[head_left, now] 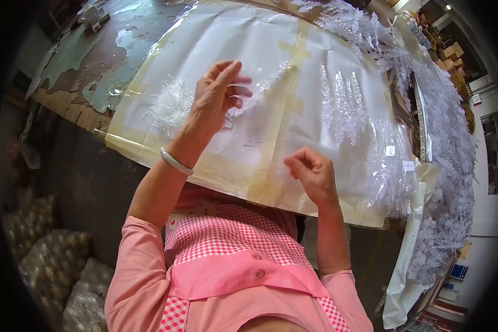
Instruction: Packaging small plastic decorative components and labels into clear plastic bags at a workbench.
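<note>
My left hand is raised over the white sheet-covered table, its fingers loosely curled and apart, with nothing visible in them. A clear glittering strand lies just beyond its fingertips. Beside its wrist rests a bushy bundle of thin white filaments. Nearer the table's front edge, my right hand has thumb and fingers pinched together; whatever may be between them cannot be made out. Several clear sparkling strands lie farther off, to the right of both hands.
Clear plastic sleeves with small white labels lie at the table's right edge. Past them, a large heap of clear plastic pieces spreads along the right. Peeling board shows at the far left. Filled sacks stand on the floor at lower left.
</note>
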### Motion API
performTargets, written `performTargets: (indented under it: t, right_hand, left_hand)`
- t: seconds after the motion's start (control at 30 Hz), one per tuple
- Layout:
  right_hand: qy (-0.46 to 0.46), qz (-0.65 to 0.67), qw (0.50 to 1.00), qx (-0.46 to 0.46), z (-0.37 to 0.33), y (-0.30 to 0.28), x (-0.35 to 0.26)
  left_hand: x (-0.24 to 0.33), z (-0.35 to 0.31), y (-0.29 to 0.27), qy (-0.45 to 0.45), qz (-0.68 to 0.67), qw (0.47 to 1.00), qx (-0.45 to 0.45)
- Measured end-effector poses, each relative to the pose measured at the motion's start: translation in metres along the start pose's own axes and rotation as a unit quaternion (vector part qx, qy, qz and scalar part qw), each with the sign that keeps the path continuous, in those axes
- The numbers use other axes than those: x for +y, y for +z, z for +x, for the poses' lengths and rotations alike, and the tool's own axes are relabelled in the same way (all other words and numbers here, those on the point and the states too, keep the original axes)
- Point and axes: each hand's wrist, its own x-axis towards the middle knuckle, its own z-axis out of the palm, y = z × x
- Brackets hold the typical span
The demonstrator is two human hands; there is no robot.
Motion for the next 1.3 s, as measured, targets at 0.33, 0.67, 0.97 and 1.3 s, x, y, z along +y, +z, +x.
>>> performTargets:
  t: [0.33, 0.67, 0.97, 1.3]
  right_hand:
    - [-0.087, -0.034, 0.994, 0.059, 0.079, 0.030, -0.006]
    - [-0.135, -0.109, 0.981, 0.088, 0.092, 0.049, -0.002]
    - [-0.153, -0.152, 0.969, 0.121, 0.078, 0.045, -0.018]
    - [-0.354, -0.313, 0.866, 0.161, 0.092, 0.049, -0.019]
  left_hand:
    - [-0.047, -0.066, -0.010, 0.153, 0.136, 0.977, 0.066]
    - [-0.035, -0.063, 0.005, 0.415, 0.580, 0.700, 0.033]
    - [-0.044, -0.046, -0.011, 0.336, 0.547, 0.767, 0.030]
    - [-0.036, -0.044, -0.006, 0.356, 0.560, 0.746, -0.046]
